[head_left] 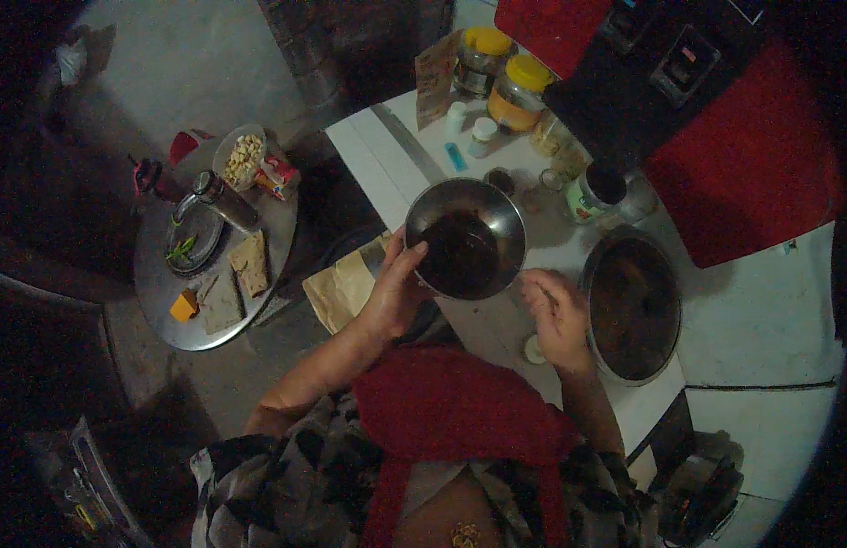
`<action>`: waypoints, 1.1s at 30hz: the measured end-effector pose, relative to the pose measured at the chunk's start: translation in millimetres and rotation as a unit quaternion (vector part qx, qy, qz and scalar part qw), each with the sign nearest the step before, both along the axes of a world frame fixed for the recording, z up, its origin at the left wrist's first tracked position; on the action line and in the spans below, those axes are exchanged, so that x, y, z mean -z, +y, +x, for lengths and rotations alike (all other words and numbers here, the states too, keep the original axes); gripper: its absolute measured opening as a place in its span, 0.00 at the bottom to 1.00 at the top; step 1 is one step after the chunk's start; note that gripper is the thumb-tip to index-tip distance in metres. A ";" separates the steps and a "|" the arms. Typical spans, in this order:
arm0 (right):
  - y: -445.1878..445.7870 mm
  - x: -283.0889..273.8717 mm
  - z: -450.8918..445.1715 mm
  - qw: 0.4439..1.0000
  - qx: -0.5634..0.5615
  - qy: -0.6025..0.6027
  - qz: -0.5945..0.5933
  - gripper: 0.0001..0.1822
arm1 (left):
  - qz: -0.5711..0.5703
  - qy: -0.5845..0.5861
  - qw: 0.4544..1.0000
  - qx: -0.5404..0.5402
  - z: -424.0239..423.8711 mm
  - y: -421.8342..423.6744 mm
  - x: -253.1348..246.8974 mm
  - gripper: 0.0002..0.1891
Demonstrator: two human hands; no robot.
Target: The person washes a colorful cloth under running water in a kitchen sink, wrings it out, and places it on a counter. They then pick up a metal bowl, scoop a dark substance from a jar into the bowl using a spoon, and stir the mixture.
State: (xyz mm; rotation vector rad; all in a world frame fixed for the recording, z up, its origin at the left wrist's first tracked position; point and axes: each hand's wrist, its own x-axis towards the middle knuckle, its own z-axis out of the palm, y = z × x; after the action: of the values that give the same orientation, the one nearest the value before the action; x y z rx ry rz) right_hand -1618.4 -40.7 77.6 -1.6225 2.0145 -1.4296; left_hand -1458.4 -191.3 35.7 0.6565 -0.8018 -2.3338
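Note:
A stainless-steel bowl with dark content in its bottom is held up in front of me. My left hand grips its left rim, with the thumb over the edge. My right hand is by the bowl's lower right side with its fingers curled. I cannot tell whether those fingertips touch the bowl or pinch something small. Just right of that hand stands a large metal basin with dark brown content. Under my left forearm lies a brown paper bag.
Jars with yellow lids, small white bottles and a green-white canister stand along the white table. At left, a round metal table carries a steel tumbler, a bowl of pale pieces and a plate.

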 end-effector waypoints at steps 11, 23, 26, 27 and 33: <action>-8.0 -17.3 -3.7 0.975 0.076 -0.196 -0.065 0.09 | 0.037 0.022 0.998 0.046 -0.5 -5.8 10.5 0.30; -10.3 8.6 -21.3 0.937 0.029 -0.345 0.038 0.10 | -0.005 0.001 1.000 0.012 -1.1 -3.8 0.6 0.33; -9.9 10.9 -23.7 0.907 0.027 -0.414 0.076 0.10 | 0.001 -0.009 1.000 0.008 -0.7 -4.8 4.5 0.33; -9.2 11.2 -22.4 0.892 0.031 -0.444 0.081 0.10 | -0.003 -0.011 1.000 0.006 -0.3 -4.1 3.7 0.33; -12.5 3.6 -11.7 0.880 0.018 -0.475 -0.005 0.09 | -0.017 0.009 1.000 0.007 0.3 -1.0 -7.8 0.30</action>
State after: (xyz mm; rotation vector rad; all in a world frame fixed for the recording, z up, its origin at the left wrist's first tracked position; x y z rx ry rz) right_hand -1630.1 -53.2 74.0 -0.6105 1.4217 -1.7471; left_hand -1458.0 -192.3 43.5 0.6169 -0.8399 -2.3293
